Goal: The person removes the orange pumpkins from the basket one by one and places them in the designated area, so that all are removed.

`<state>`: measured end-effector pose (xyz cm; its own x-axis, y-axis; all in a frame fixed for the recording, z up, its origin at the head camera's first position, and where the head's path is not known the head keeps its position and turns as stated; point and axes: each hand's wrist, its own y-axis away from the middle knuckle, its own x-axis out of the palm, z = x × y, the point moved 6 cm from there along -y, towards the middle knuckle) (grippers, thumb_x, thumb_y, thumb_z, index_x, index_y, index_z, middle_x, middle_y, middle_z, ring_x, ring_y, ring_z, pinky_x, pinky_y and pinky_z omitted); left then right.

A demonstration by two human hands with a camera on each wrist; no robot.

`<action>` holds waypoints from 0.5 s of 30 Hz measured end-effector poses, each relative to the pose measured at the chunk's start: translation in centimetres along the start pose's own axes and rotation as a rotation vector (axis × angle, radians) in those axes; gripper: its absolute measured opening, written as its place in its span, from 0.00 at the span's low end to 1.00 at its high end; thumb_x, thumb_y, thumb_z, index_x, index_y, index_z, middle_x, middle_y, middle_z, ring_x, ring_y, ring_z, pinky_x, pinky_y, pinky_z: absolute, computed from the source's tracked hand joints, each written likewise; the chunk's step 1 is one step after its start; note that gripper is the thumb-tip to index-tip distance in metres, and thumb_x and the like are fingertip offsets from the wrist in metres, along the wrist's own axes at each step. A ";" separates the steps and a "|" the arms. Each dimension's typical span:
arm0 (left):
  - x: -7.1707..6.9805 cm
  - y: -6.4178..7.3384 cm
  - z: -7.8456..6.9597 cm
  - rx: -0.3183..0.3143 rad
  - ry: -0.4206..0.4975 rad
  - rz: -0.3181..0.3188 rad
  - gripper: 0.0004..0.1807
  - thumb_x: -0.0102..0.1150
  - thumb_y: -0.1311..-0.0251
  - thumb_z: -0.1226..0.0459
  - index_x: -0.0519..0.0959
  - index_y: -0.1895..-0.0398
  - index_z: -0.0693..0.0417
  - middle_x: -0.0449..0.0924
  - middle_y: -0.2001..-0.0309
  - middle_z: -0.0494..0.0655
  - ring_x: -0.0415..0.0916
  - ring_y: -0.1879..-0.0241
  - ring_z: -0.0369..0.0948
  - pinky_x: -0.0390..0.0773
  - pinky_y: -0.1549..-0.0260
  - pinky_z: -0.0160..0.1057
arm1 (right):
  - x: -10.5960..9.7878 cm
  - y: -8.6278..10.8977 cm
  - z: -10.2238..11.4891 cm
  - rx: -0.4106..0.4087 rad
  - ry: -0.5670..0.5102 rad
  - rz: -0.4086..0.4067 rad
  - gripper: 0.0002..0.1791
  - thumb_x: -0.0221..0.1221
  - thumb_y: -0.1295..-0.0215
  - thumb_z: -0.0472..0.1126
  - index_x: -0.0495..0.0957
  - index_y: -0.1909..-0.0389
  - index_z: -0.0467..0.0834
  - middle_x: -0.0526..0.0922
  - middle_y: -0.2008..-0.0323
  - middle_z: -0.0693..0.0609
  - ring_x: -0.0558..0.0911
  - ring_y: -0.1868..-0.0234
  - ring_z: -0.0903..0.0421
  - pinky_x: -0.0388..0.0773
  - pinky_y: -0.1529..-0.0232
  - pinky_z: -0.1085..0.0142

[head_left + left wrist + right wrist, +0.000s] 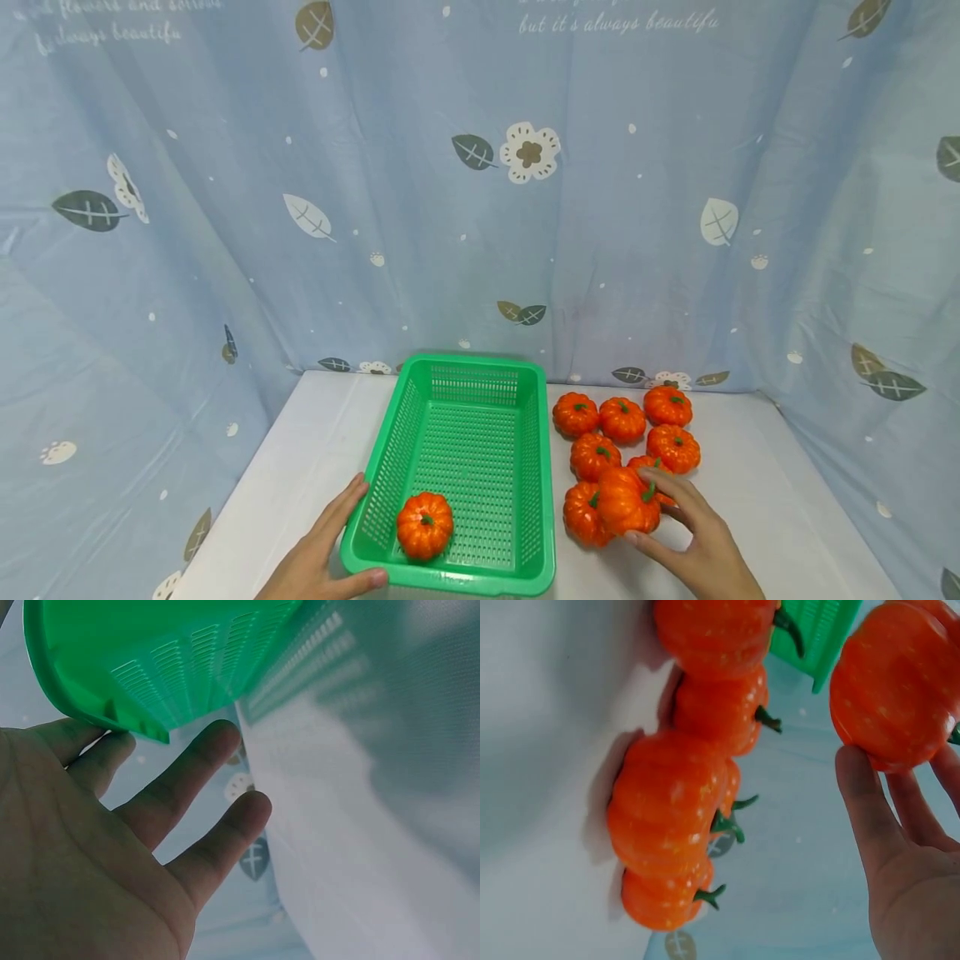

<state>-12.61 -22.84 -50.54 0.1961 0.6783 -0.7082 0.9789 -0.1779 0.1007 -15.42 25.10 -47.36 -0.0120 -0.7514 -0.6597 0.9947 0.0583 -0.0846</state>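
In the head view, my right hand [701, 537] grips a small orange toy pumpkin [624, 502] with a green stem, thumb on the near side and fingers on the far side. The right wrist view shows this held pumpkin [896, 686] raised off the white surface. My left hand [318, 554] touches the near left corner of a green plastic basket [550, 500], its thumb at the front rim and its fingers along the left side. Those fingers look spread and mostly straight in the left wrist view. One pumpkin [424, 527] lies inside the basket, near its front left.
Several more pumpkins [596, 456] sit clustered on the white table [757, 475], right of the basket. Some are partly hidden behind the held one and my right hand. A blue patterned curtain [420, 250] hangs behind the table and along both sides.
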 end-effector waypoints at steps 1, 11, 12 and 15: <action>0.0 0.0 0.0 0.002 -0.002 -0.003 0.59 0.72 0.47 0.40 0.44 0.18 0.26 0.43 0.19 0.42 0.52 0.25 0.61 0.68 0.44 0.73 | 0.1 0.0 0.2 -0.005 -0.009 -0.011 0.44 0.73 0.49 0.64 0.71 0.31 0.59 0.71 0.33 0.55 0.73 0.37 0.44 0.80 0.46 0.42; -0.1 0.0 -0.1 0.008 -0.012 -0.009 0.59 0.72 0.48 0.39 0.45 0.18 0.28 0.43 0.19 0.42 0.52 0.25 0.61 0.68 0.44 0.73 | 0.4 0.1 1.7 -0.055 -0.029 -0.076 0.43 0.75 0.50 0.61 0.71 0.31 0.62 0.71 0.33 0.58 0.71 0.35 0.51 0.81 0.47 0.48; -0.1 0.0 -0.1 0.009 -0.011 -0.009 0.59 0.72 0.48 0.39 0.45 0.18 0.28 0.43 0.19 0.42 0.52 0.25 0.61 0.68 0.44 0.73 | 0.5 0.1 1.8 -0.053 -0.028 -0.074 0.43 0.75 0.50 0.62 0.71 0.31 0.62 0.71 0.33 0.59 0.71 0.36 0.52 0.82 0.47 0.51; -0.1 0.1 -0.1 0.017 -0.010 -0.013 0.59 0.73 0.48 0.39 0.45 0.18 0.29 0.43 0.19 0.42 0.52 0.25 0.60 0.68 0.44 0.73 | 0.9 0.0 2.1 -0.064 -0.036 -0.073 0.42 0.75 0.49 0.61 0.71 0.31 0.63 0.71 0.34 0.61 0.71 0.38 0.58 0.82 0.48 0.59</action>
<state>-12.58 -22.87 -50.35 0.1827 0.6733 -0.7164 0.9802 -0.1813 0.0796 -15.20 23.03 -46.38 -0.0798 -0.7781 -0.6230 0.9828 0.0431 -0.1797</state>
